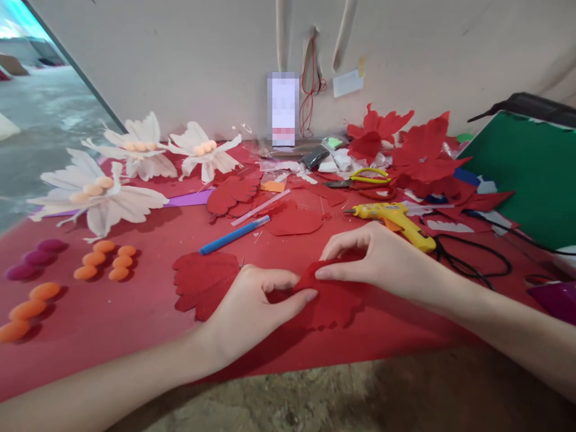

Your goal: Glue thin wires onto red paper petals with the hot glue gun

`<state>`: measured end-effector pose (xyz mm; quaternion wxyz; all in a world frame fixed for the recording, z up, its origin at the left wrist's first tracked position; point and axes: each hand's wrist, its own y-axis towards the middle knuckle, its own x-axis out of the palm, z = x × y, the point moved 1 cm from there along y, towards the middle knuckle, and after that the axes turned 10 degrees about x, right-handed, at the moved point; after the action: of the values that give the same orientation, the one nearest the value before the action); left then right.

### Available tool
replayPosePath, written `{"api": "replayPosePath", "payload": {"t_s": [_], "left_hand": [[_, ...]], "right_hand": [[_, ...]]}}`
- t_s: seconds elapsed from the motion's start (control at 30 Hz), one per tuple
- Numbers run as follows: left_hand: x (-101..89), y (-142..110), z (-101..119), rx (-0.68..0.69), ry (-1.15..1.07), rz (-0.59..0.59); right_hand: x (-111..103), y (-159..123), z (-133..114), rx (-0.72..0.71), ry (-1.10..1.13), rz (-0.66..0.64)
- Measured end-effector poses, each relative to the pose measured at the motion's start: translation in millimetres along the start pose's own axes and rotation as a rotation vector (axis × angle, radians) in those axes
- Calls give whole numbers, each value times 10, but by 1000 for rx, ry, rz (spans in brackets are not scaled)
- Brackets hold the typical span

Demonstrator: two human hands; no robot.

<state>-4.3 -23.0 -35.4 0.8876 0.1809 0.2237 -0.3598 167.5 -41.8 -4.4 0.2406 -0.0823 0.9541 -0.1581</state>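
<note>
A red scalloped petal piece (335, 300) is held between both hands, low over the red table. My left hand (258, 303) pinches its left edge between thumb and fingers. On the upper edge, my right hand (364, 261) is closed with thumb and fingertips. Just left of my left hand lies another red scalloped piece (202, 282), partly covered by that hand. A blue pen (234, 234) and a pale pink stick (261, 207) rest beyond it. Behind my right hand is a yellow glue gun (396, 222) with a black cord.
White butterfly-like flowers (96, 195) stand at the back left. Orange puff strips (93, 260) and a magenta one (38, 259) lie in front of them. Yellow-handled scissors (366, 176), red flowers (425, 147) and scraps crowd the back right, near a green board (531, 174). A phone (283, 109) leans against the wall.
</note>
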Motion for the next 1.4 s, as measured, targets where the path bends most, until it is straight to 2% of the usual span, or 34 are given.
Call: {"api": "replayPosePath", "payload": {"t_s": [0.2, 0.43, 0.77, 0.87, 1.1, 1.4], "left_hand": [[0, 0, 0, 21, 43, 13], [-23, 25, 23, -10, -11, 22], [-10, 11, 44, -102, -180, 20], [-9, 16, 36, -127, -237, 36], [-15, 11, 25, -131, -327, 82], [-25, -6, 29, -165, -265, 73]], "right_hand": [[-36, 4, -28, 17, 61, -7], [-76, 2, -43, -29, 41, 96], [39, -24, -5, -13, 96, 6], [52, -33, -20, -14, 114, 24], [79, -59, -22, 11, 60, 5], [94, -78, -27, -83, -46, 49]]}}
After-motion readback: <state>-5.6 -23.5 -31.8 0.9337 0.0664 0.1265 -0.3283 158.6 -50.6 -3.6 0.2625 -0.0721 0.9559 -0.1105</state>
